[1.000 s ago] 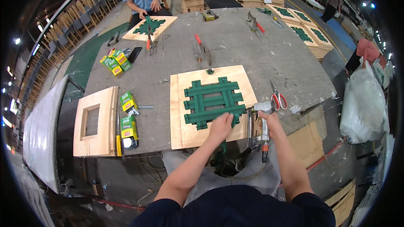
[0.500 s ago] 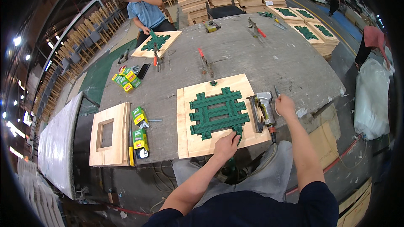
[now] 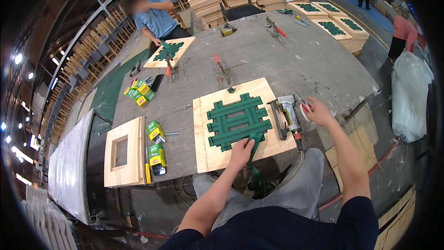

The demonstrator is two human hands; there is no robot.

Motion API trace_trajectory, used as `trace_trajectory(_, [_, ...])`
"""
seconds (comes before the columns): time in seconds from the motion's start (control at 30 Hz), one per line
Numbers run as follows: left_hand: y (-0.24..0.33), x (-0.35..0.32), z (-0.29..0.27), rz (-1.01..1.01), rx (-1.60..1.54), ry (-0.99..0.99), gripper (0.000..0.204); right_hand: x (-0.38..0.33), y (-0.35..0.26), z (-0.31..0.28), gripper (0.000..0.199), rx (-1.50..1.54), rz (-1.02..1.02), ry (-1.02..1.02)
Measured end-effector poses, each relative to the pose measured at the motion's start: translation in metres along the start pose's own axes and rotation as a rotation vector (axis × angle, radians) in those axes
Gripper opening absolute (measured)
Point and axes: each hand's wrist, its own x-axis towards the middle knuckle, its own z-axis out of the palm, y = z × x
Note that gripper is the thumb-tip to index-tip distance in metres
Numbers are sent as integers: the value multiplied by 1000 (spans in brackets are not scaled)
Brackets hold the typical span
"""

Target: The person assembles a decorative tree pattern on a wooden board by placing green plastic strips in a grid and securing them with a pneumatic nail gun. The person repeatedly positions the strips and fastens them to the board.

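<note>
A square wooden frame (image 3: 208,159) lies before me on the table, crossed by dark green webbing strips (image 3: 237,119) woven into a lattice. My left hand (image 3: 240,153) is closed on a loose green webbing strap (image 3: 255,144) at the lattice's near right corner; its tail hangs over the table edge above my lap. On the right, my right hand (image 3: 320,112) grips red-handled scissors (image 3: 305,106), blades pointing away from me. Between the frame's lattice and that hand lies an air staple gun (image 3: 290,115), its hose running down toward my knees.
Small yellow-green boxes (image 3: 156,155) and wooden frames (image 3: 138,166) stand at the left. Pliers (image 3: 221,68) lie beyond my frame. Across the table a co-worker (image 3: 157,18) handles another webbed frame (image 3: 185,48). Stacked frames (image 3: 349,41) rise at the far right.
My left hand has drawn the strap slightly up and left, off the lattice's corner. My right hand has turned, bringing the scissors' red handles into sight. The whole view has shifted a little.
</note>
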Motion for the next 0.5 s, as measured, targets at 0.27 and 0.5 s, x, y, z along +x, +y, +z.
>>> trace_trajectory(0.27, [49, 41, -19, -414, -549, -194, 31, -79, -66, -5, 61, -506, -456, -275])
trace_trajectory(0.5, [58, 34, -13, -404, -461, -197, 33, -64, -87, 24, 55, -739, -606, -408])
